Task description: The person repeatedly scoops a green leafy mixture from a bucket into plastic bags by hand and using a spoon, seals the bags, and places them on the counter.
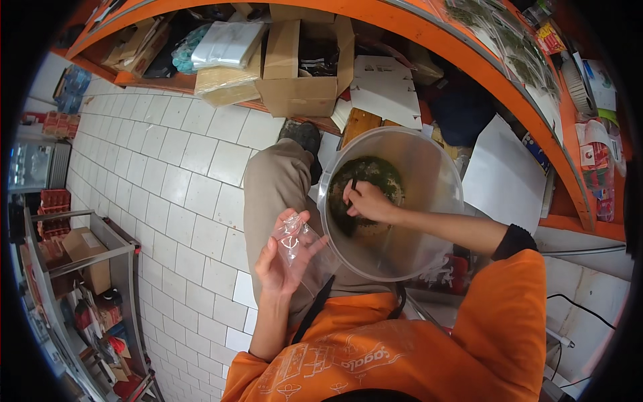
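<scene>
A large translucent plastic bucket [432,173] leans open-mouthed toward me in front of my lap. Dark green dried herb [374,168] covers part of its bottom, where some pale patches also show. My right hand [369,201] reaches inside, fingers closed around the thin black handle [353,184] of a utensil. The utensil's lower end is hidden by the hand and the herb. Left of the bucket rim, my left hand [279,266] holds a small clear plastic bag [296,238] between thumb and fingers. The bag looks thin and crumpled, and I see no contents in it.
An orange counter [402,25] curves ahead, with herb-filled clear bags [522,55] on top. Beneath it sit an open cardboard box [299,95], stacked plastic bags [228,42] and white card sheets [387,85]. A metal rack [95,261] stands left on the tiled floor [191,201].
</scene>
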